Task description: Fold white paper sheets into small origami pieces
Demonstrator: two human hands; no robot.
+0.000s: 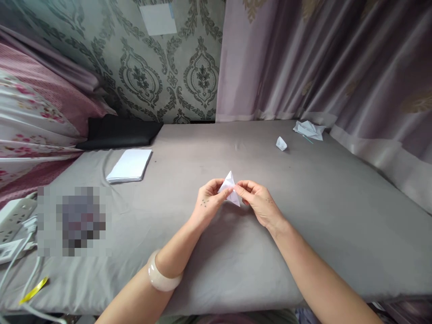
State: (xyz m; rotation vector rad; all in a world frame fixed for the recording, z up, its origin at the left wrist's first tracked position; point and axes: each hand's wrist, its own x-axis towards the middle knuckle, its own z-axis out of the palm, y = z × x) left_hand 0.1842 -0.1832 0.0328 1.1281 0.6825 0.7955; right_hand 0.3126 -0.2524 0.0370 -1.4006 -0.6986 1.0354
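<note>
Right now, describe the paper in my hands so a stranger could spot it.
Over the grey cloth, find the left hand and right hand. Between them is a folded white paper with sharp points, pinched by both, unlike the flat paper stack.

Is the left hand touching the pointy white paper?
Touching. The head view shows the left hand pinching the pointy white paper, its thumb laid over it.

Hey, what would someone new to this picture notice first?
Probably the folded white paper pinched between the left hand and right hand, near the middle. Next, perhaps the pale bangle on the left forearm, then the stack of white paper on the left of the grey cloth.
</note>
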